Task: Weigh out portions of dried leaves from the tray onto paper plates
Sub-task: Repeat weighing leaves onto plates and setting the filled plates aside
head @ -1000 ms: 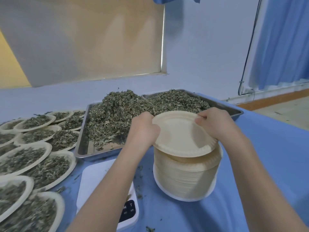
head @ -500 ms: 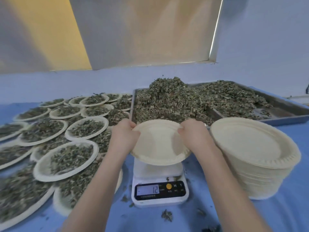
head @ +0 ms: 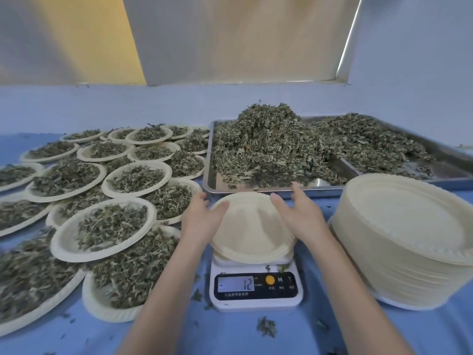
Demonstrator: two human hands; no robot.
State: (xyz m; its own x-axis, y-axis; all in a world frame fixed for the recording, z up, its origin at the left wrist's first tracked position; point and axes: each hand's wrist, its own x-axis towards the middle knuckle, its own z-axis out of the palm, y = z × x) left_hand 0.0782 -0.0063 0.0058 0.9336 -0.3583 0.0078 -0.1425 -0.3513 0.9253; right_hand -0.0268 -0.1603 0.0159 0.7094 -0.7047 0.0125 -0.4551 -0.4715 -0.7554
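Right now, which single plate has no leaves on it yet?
The empty plate sitting on the white scale, between the left hand and right hand. The plates on the left are all covered with dried leaves.

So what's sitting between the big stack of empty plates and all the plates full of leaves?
In the head view, the scale with one empty plate on it, both hands beside that plate.

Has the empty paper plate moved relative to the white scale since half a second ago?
Yes. The empty cream paper plate has come down: earlier held above the white digital kitchen scale, it now rests on its platform.
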